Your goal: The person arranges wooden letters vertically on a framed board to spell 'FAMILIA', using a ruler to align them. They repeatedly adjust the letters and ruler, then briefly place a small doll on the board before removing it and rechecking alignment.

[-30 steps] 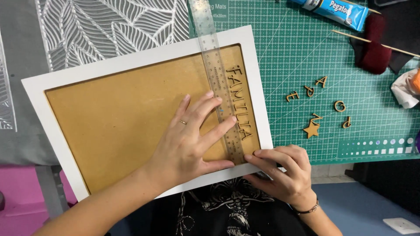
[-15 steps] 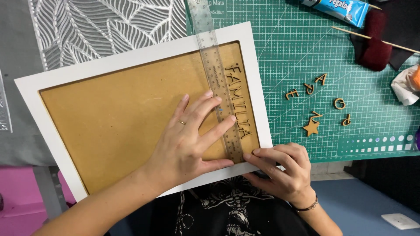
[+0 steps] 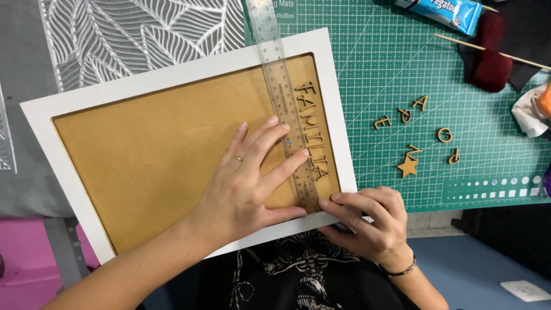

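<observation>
A clear plastic ruler (image 3: 285, 103) lay lengthwise across the right part of a brown fibreboard panel (image 3: 155, 155) set in a white rectangular frame (image 3: 115, 86), its far end reaching past the frame's top edge onto a green gridded cutting mat (image 3: 402, 69). Just to the right of the ruler, a row of small wooden letters (image 3: 313, 131) ran down the panel alongside its edge. The left hand (image 3: 247, 183) rested flat on the panel with its fingers spread apart, the fingertips pressing on the ruler's lower half and a thin ring on one finger. The right hand (image 3: 367, 221) sat at the frame's near right corner, fingers curled together, with the forefinger tip touching the ruler's near end; whether it pinched anything there could not be told. The frame lay tilted on the counter, partly over the mat and partly over a grey cloth with a white leaf pattern (image 3: 138, 34). On the mat to the right of the frame, well apart from the hands, lay loose wooden letters (image 3: 404, 115) and a small wooden star (image 3: 407, 167). Further off stood a blue glue tube (image 3: 447, 10), a thin wooden skewer (image 3: 488, 50) and a dark red piece of felt (image 3: 488, 57).
</observation>
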